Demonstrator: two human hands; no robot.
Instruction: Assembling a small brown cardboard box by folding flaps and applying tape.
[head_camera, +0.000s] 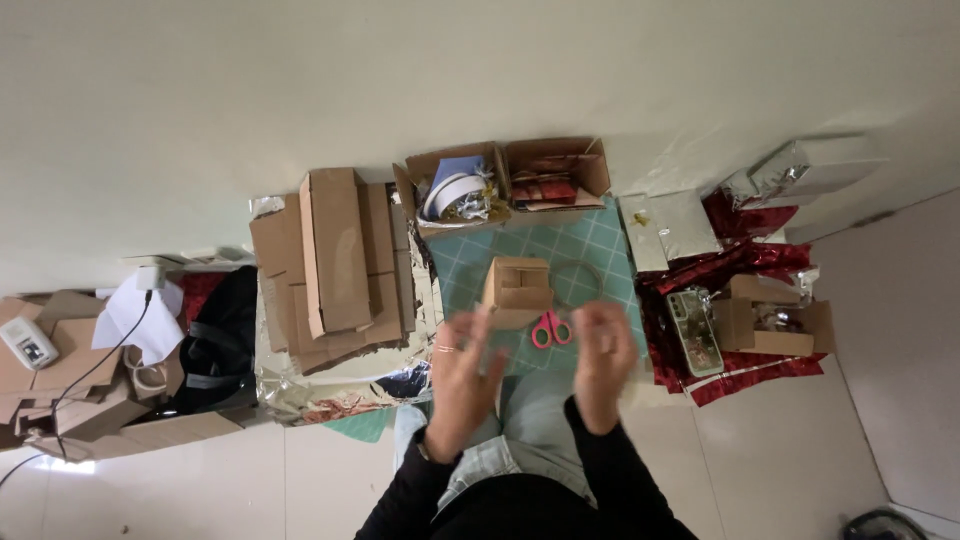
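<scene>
My left hand (463, 375) is raised over my knees with fingers spread and a ring on one finger; it holds nothing. My right hand (603, 358) is lifted beside it, fingers loosely curled and blurred; I see nothing in it. Just beyond both hands lie pink-handled scissors (550, 328) on a green cutting mat (590, 255). A small open cardboard box (518, 286) stands on the mat behind the scissors, with a thin ring (582, 275) lying to its right.
A stack of flat cardboard pieces (335, 255) lies on silver foil at the left. An open box of tape rolls and ribbon (462, 190) and another open box (556, 178) stand behind the mat. Red foil wrap, a phone (694, 330), a small box (770, 318) and silver-wrapped parcels lie right.
</scene>
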